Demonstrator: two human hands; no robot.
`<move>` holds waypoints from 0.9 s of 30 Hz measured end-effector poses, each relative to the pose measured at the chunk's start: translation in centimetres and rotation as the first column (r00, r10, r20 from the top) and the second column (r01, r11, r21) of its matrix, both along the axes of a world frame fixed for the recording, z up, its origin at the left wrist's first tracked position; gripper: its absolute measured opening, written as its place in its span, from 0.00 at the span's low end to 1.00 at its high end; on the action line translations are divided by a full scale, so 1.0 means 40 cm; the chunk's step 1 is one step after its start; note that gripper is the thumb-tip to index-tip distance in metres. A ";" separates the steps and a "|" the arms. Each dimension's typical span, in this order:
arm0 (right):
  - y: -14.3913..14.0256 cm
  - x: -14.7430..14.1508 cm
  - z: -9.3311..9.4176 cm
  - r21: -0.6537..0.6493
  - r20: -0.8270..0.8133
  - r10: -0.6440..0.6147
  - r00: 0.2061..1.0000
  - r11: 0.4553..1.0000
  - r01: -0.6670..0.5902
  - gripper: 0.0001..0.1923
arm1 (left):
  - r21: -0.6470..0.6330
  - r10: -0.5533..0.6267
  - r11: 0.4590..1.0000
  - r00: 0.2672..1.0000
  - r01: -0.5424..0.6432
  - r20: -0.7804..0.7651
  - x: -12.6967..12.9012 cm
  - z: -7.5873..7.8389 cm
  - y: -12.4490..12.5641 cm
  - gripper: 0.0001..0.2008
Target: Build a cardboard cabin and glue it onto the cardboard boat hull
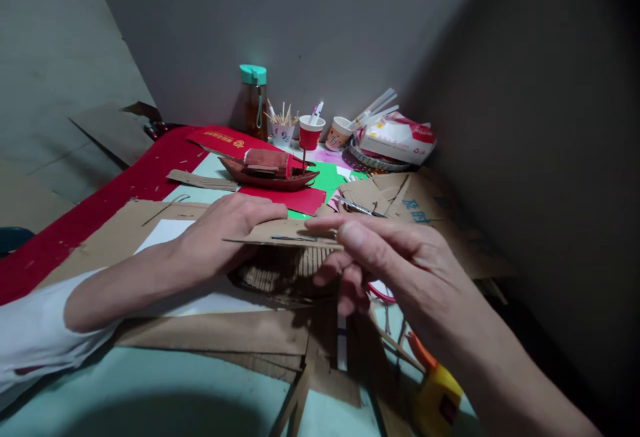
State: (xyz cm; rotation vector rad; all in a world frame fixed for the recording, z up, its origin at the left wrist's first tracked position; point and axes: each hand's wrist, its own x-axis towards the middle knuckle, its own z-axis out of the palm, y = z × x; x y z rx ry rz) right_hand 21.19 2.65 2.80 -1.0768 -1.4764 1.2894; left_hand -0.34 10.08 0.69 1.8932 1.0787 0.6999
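A flat piece of brown cardboard (285, 230) lies level over a corrugated cardboard piece with exposed ribs (285, 270), low above the work surface. My left hand (233, 227) is closed around its far left side, with the fingertips hidden behind it. At the right end my right hand (395, 247) grips the cardboard, index finger along its top and thumb near the edge. The other fingers curl below, beside the ribbed part. Whether the flat and ribbed pieces are joined, I cannot tell. A small dark sliver rests on the flat piece.
Behind the hands stands a brown model boat (270, 169). Farther back are a bottle with a teal lid (253, 100), a red paper cup (312, 134) and a cup of toothpicks (283, 132). Cardboard strips (215, 330) lie in front; a yellow-and-orange object (440, 394) is at lower right.
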 end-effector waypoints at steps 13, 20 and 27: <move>-0.025 0.010 -0.050 0.449 0.372 -0.148 0.916 0.893 -0.037 0.12 | 0.420 -0.150 0.845 0.900 0.332 -0.410 -0.013 -0.022 0.025 0.09; -0.033 0.031 -0.060 0.467 0.530 -0.106 0.842 0.865 -0.185 0.12 | 0.480 -0.114 0.792 0.863 0.378 -0.492 -0.012 -0.024 0.029 0.09; -0.038 0.028 -0.069 0.362 0.562 -0.026 0.827 0.906 -0.217 0.12 | 0.511 -0.074 0.774 0.855 0.374 -0.513 -0.011 -0.023 0.030 0.13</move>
